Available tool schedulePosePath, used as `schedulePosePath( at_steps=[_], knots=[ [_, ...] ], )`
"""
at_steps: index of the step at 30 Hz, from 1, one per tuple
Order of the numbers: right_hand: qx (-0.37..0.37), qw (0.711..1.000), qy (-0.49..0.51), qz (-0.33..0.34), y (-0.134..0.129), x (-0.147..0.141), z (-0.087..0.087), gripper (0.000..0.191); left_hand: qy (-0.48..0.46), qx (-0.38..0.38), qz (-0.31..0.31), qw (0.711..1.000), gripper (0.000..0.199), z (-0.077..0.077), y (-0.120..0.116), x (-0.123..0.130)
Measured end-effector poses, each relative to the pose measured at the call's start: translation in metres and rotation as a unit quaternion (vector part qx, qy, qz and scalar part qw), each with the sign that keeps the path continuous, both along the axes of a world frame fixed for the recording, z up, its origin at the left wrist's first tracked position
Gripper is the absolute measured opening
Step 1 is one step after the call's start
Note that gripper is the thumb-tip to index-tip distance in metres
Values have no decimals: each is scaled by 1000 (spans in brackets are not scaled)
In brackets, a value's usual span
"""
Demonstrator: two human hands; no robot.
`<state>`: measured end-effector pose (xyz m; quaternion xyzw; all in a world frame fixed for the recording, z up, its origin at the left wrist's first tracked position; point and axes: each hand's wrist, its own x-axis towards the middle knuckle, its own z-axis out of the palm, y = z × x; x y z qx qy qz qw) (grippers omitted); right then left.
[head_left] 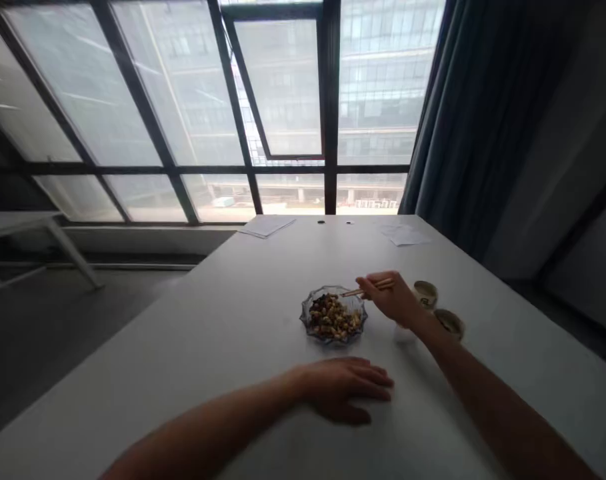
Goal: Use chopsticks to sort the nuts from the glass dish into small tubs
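A clear glass bowl (pixel 310 331) with a scalloped rim stands mid-table, partly filled with a brown and tan mix of what look like nuts and dried fruit (pixel 333 319). My right hand (pixel 390 297) is closed around a pair of wooden chopsticks (pixel 353 293), whose tips reach over the bowl's right rim. Whether the tips grip a piece is too small to tell. On the near side of the bowl, my left hand (pixel 345 389) lies flat on the table, fingers stretched to the right, holding nothing. Two small cups, a farther one (pixel 427 293) and a nearer one (pixel 453 323), stand behind my right wrist, partly hidden by it.
The white table (pixel 223 333) runs toward the windows. Papers lie at its far left (pixel 267 227) and far right (pixel 405 234). A blue curtain (pixel 447 133) hangs at the right, and another white table (pixel 17 223) stands off to the left.
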<state>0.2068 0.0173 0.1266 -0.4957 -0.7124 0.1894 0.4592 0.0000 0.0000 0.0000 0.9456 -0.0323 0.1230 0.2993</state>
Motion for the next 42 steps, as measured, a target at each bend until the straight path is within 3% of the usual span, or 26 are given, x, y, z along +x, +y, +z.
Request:
schedulePosePath(
  at_steps=[4, 10, 14, 20, 24, 29, 34, 42],
  knots=[
    [9, 1000, 7, -25, -8, 24, 18, 52, 5, -7, 1, 1000, 60, -1, 1, 2],
    [15, 987, -34, -159, -24, 65, 46, 44, 19, -24, 5, 1000, 61, 3, -1, 2],
    [-9, 978, -63, -197, -20, 73, 48, 42, 23, -28, 6, 999, 61, 4, -1, 3],
    [-38, 975, -92, -200, -18, 68, 46, 40, 21, -23, 4, 1000, 61, 3, 1, 4],
    [-24, 983, -65, -169, -21, 65, 47, 41, 20, -22, 5, 1000, 60, 4, 0, 5],
    [-32, 998, -14, -60, -20, 49, 41, 42, 22, -19, 7, 1000, 60, 7, -2, 4],
    [-57, 998, -8, 37, -12, 25, 20, 42, 22, -17, 6, 1000, 60, 7, -2, 5],
    [-93, 992, 6, 88, 10, 6, -15, 37, 22, -27, 7, 999, 61, 5, -1, 3]
  ],
)
